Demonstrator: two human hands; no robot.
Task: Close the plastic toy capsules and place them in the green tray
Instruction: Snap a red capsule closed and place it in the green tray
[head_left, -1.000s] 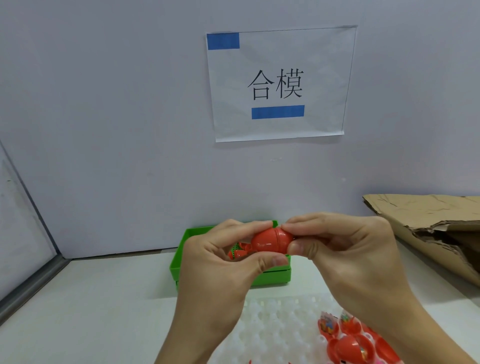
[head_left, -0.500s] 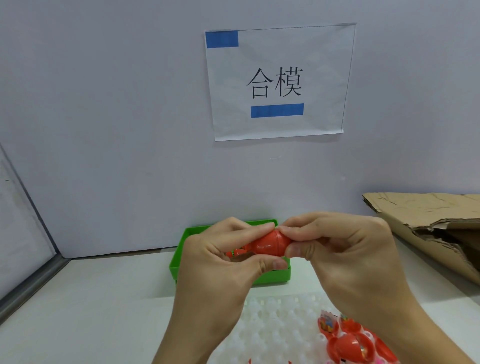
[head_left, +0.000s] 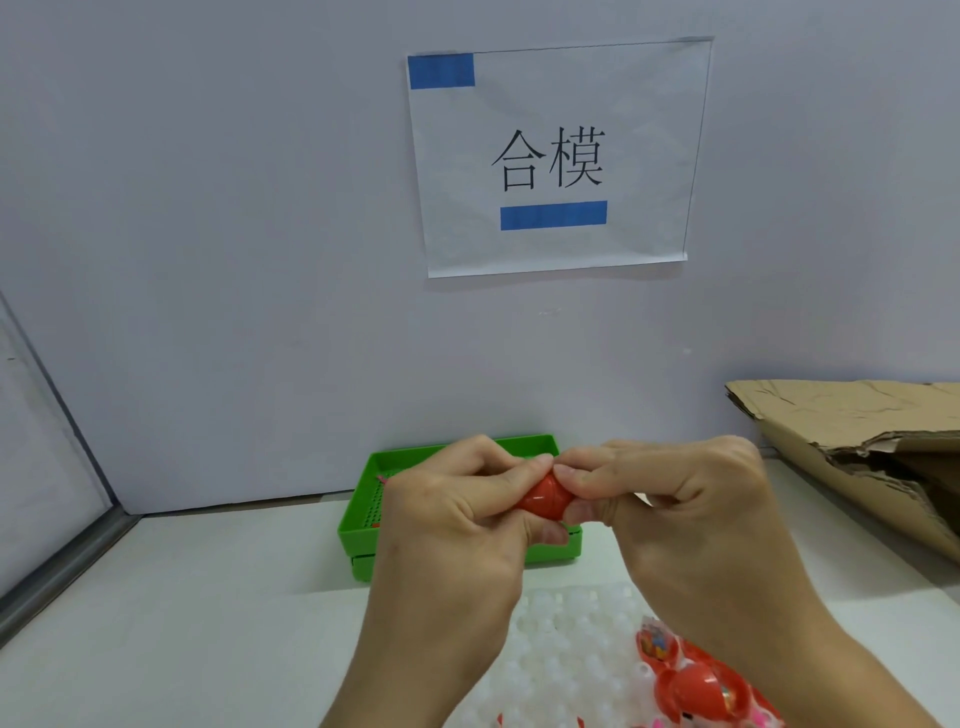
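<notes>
A red plastic capsule is pinched between both hands, raised in front of the green tray. My left hand grips its left half with thumb and fingers. My right hand presses its right half, the fingertips of both hands meeting on top. The two halves sit together with a seam showing. The tray stands against the back wall, its inside mostly hidden behind my hands. More red capsules, some open with small toys inside, lie on a white moulded tray at the bottom right.
A torn cardboard box lies on the right of the white table. A paper sign with blue tape hangs on the back wall. A metal-framed side panel closes off the left.
My hands have pressed closer together around the capsule, covering more of it. They have dropped slightly in front of the green tray.
</notes>
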